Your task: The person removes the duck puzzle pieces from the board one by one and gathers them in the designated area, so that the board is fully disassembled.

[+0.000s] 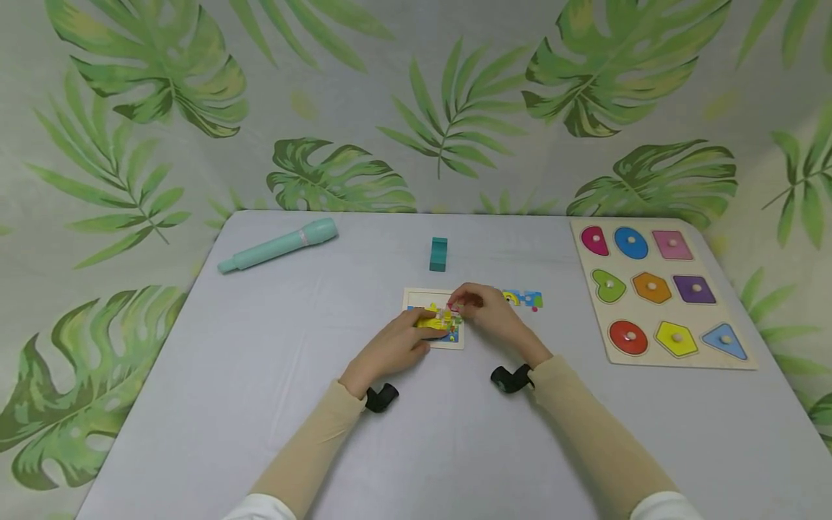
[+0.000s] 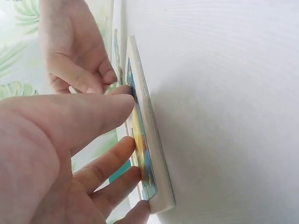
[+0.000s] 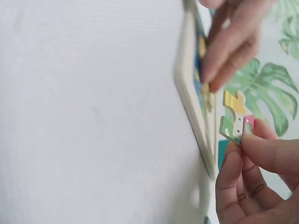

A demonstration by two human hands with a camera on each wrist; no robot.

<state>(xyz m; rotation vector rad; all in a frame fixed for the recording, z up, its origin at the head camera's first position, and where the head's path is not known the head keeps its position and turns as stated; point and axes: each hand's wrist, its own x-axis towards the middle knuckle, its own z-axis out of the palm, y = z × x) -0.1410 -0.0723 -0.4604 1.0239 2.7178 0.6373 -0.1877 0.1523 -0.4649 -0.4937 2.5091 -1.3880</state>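
A small wooden jigsaw tray (image 1: 453,346), partly filled with yellow and blue pieces, lies on the table under both hands. My left hand (image 1: 390,344) rests its extended fingertips on the fitted pieces, and its thumb lies near the tray's edge in the left wrist view. Between thumb and fingers, my right hand (image 1: 495,321) pinches a jigsaw piece (image 3: 233,117) coloured yellow, green, white and pink. That piece is held tilted just above the tray, apart from it in the right wrist view. Some of the tray's picture is hidden by the fingers.
Loose jigsaw pieces (image 1: 525,299) lie right of the tray. Behind it stands a teal block (image 1: 438,254). A mint-green stick-like object (image 1: 279,245) lies at the back left. On the right is a wooden shape board (image 1: 620,269) with several knobbed coloured shapes.
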